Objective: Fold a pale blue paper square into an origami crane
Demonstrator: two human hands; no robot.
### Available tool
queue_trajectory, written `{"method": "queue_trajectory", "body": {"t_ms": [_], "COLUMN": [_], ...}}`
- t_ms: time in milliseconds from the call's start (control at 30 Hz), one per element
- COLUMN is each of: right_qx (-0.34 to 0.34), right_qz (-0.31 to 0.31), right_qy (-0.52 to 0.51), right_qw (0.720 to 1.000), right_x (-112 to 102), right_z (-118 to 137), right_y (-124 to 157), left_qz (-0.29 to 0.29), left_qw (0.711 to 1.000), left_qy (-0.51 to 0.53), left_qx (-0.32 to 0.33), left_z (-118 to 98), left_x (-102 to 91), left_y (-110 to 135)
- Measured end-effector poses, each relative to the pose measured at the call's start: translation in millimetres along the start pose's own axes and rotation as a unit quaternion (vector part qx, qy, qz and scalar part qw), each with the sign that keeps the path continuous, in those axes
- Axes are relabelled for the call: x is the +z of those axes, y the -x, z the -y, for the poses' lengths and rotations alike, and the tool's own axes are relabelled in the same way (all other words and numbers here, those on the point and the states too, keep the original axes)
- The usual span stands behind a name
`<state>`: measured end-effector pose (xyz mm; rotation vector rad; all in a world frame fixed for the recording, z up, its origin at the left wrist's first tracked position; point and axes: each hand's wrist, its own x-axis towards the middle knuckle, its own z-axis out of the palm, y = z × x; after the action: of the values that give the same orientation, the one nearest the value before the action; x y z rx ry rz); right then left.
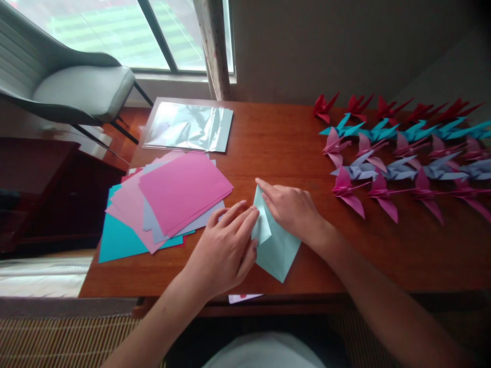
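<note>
A pale mint-green sheet of origami paper, partly folded with creased flaps, lies on the wooden table in front of me. My left hand is closed at its left side, with the fingertips on a lighter narrow flap and the thumb low against the edge. At the upper corner my right hand grips the paper, index finger stretched along the tip and thumb just below it. The right hand's other fingers are tucked under and hidden.
Overlapping coloured paper sheets lie to the left. Behind them rests a clear plastic packet of paper. Rows of folded paper cranes fill the right side. A chair stands by the window, beyond the table.
</note>
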<state>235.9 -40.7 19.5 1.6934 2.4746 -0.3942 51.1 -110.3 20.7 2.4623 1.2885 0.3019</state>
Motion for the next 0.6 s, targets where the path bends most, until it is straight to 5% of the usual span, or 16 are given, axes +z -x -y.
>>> {"method": "queue_trajectory", "body": {"t_ms": [600], "right_qx": [0.006], "right_qz": [-0.012], "right_qy": [0.006], "right_qw": [1.0], "right_x": [4.0], "right_z": [3.2], "right_y": [0.9], "left_qz": [-0.039], "left_qw": [0.999], "left_qy": [-0.01], "left_qx": [0.006], "left_z": [-9.9], "left_x": [9.9], "left_y": [7.3]}}
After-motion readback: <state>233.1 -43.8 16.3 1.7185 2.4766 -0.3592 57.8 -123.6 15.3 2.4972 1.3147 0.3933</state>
